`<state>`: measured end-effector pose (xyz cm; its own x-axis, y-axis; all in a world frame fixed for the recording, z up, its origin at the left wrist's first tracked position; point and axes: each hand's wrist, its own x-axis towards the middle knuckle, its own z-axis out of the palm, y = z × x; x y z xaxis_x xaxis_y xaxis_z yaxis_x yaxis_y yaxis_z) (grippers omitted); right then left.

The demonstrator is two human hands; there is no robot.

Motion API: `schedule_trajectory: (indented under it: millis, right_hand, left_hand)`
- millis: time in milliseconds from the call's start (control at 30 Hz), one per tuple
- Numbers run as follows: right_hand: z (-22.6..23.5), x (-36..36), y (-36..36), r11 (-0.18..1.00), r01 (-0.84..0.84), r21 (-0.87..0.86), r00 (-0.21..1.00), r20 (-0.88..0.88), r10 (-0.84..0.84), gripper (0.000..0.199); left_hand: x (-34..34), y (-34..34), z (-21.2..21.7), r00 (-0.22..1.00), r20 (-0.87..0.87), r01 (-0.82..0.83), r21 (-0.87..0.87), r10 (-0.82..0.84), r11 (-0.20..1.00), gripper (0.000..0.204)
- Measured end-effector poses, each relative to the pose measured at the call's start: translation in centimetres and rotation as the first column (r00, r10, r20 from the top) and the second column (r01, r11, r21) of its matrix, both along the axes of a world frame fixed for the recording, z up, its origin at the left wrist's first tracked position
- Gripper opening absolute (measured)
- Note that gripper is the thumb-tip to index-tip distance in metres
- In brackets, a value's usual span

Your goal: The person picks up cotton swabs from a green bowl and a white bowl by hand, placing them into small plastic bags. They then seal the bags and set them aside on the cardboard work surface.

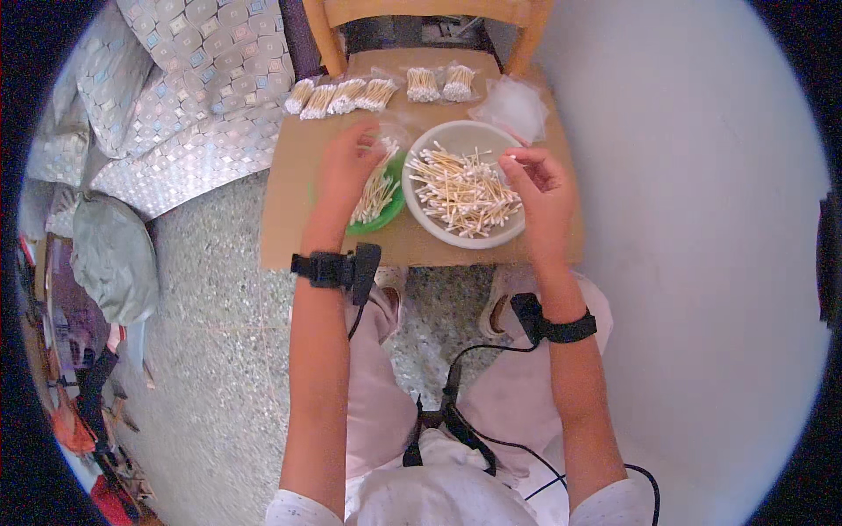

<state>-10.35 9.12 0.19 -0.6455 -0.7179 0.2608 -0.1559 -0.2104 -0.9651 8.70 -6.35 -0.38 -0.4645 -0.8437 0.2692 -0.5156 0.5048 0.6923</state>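
My left hand (353,162) is closed over the green bowl (400,203), its fingers gripping a clear plastic bag (392,133). Cotton swabs (375,195) lie in that bowl, and some stand up close to my fingertips. Just right of it, a larger white bowl (465,243) holds a loose heap of cotton swabs (460,188). Above its right rim my right hand (542,180) pinches a cotton swab (512,158), of which only the white tip shows clearly.
Bagged bundles of swabs (338,96) line the far side of the brown board (285,210), with two more bundles (440,83) beside them. Empty clear bags (516,110) lie at its far right. A wooden chair back (430,10) rises behind; a pale wall (702,219) stands right.
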Motion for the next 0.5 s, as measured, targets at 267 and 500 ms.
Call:
schedule_trajectory:
  millis: [267,500]
  right_hand:
    - [0.7,1.5,-0.6,0.999,-0.009,-0.032,0.995,0.101,0.012,0.017]
    - [0.7,1.9,-0.7,0.993,0.036,-0.111,0.992,0.127,-0.022,0.017]
  left_hand:
    - [3.0,-0.6,1.7,0.982,-0.173,0.079,-0.007,-0.079,0.997,0.025]
    - [-0.5,2.9,3.2,0.925,-0.231,0.338,0.142,-0.301,0.93,0.024]
